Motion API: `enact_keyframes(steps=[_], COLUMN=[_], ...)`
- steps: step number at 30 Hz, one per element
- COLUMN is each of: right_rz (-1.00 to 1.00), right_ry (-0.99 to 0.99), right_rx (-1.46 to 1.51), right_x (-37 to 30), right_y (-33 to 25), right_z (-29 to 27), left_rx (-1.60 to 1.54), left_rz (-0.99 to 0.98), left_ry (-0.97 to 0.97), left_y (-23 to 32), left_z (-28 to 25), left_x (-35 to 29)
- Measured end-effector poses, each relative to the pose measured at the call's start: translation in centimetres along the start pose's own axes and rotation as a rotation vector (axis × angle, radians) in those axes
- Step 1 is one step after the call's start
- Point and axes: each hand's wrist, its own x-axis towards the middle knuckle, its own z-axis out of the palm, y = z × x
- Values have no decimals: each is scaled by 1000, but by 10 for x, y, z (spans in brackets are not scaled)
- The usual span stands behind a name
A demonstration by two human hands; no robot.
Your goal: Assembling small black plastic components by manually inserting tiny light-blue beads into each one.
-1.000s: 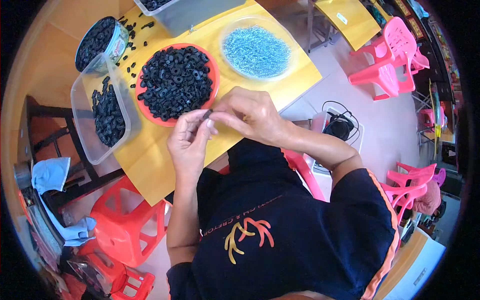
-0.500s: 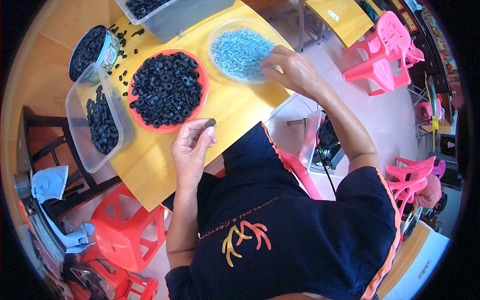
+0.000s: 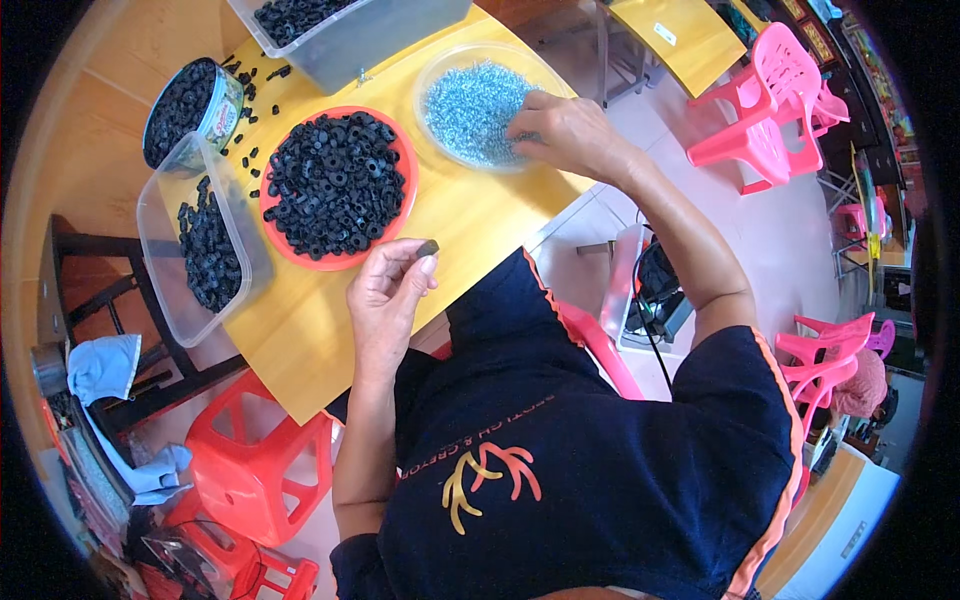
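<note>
Between the thumb and fingers of my left hand [image 3: 388, 290] is a small black plastic part [image 3: 428, 247], held just off the near rim of a red plate [image 3: 412, 190]. That plate is heaped with small black plastic parts [image 3: 335, 185], some of them ring-shaped. My right hand [image 3: 565, 130] reaches over the right side of a clear round tub [image 3: 428, 62] full of small shiny bluish-silver metal pieces [image 3: 475, 110]. Its fingers are bent down at the pieces, and the tips are partly hidden, so I cannot make out whether they grip one.
Left of the plate stand a tipped clear plastic box [image 3: 160, 240] and a round tin [image 3: 232, 105], both holding black parts. A large clear bin [image 3: 385, 45] is at the back. Loose black parts [image 3: 255, 155] lie on the yellow table [image 3: 300, 370]. A red stool [image 3: 225, 460] stands below.
My right hand has moved slightly left, farther over the metal pieces in the tub. The left hand keeps its pinch on the black part with hardly any movement.
</note>
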Motion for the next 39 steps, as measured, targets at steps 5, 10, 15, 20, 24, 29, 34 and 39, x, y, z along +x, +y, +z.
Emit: enact_keyframes(steps=[5, 10, 15, 20, 24, 29, 34, 39], right_rz=[-15, -38, 2, -1, -20, 79, 169, 381], right_ry=[-78, -120, 40, -4, 13, 14, 25, 9], right_rx=[24, 114, 82, 20, 35, 342, 836, 1445], right_x=[6, 8, 7, 11, 12, 12, 8, 7], right_y=[3, 10, 10, 1, 1, 2, -4, -13], right_z=[-5, -3, 3, 5, 7, -5, 0, 0], left_rx=[-8, -10, -16, -4, 0, -13, -103, -221], left_rz=[-2, -2, -7, -5, -7, -10, -15, -10], left_ry=[-4, -16, -20, -29, -26, -28, -45, -41], left_y=[-1, -2, -2, -3, -3, -1, 6, 12], left_z=[-1, -2, -2, 0, 1, 0, 10, 18], left_x=[0, 0, 2, 3, 4, 7, 14, 18])
